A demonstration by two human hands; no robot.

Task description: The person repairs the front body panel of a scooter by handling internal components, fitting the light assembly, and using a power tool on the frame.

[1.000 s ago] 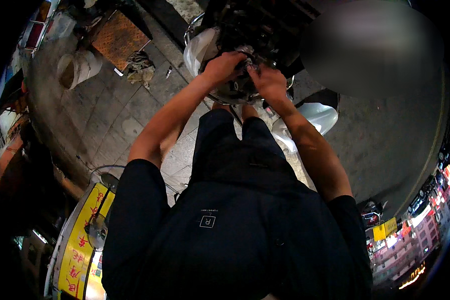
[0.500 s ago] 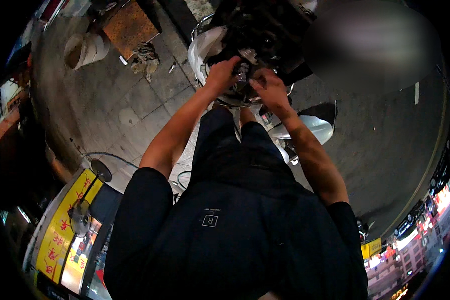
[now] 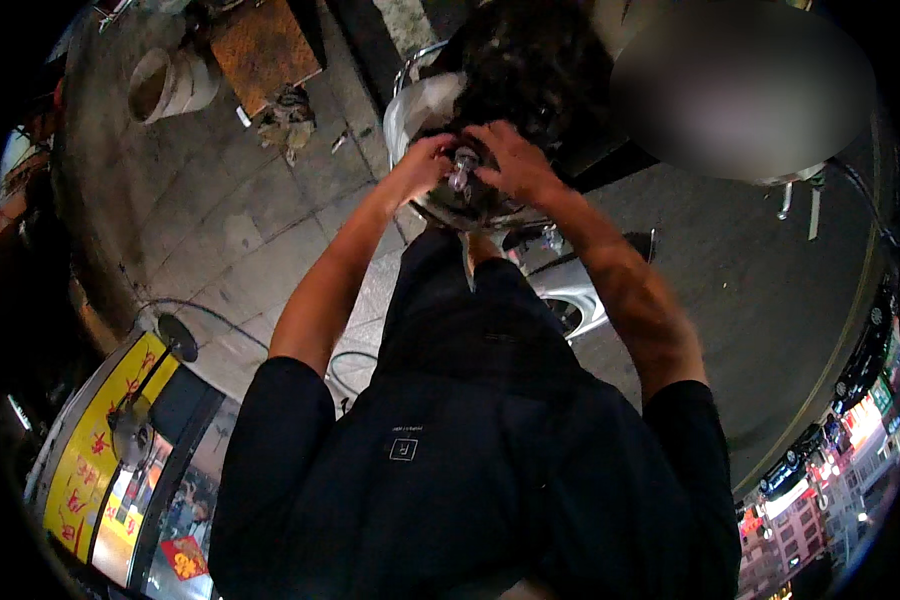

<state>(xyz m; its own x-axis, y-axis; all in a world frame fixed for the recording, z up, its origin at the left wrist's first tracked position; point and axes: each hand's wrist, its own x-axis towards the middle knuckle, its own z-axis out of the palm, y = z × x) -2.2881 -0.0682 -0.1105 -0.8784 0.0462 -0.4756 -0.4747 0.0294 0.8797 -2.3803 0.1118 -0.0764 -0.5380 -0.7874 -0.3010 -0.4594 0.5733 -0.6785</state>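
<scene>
In front of my legs, a shiny, bulb-shaped clear part [image 3: 459,174] sits between my two hands, over a dark, rounded assembly. My left hand [image 3: 418,170] is at its left, fingers curled inward; what they grip, if anything, is hidden. From the right, my right hand [image 3: 515,165] arches over the assembly with its fingers apart and its thumb near the bulb-shaped part. A pale, curved panel [image 3: 420,108] with a bright metal rim stands just beyond my left hand. Behind it, a dark, hair-like mass [image 3: 535,70] covers what lies further back.
A whitish bucket [image 3: 185,88], a rusty brown board [image 3: 262,55] and a crumpled rag [image 3: 288,125] are at the far left on the paving. A silver-white vehicle body part [image 3: 585,295] is below my right forearm. A hose [image 3: 215,310] crosses the left ground.
Both hands have shifted; the right has reached left over the assembly and its fingers have spread. The bulb-shaped part now shows more plainly. The dark mass has come into view behind it.
</scene>
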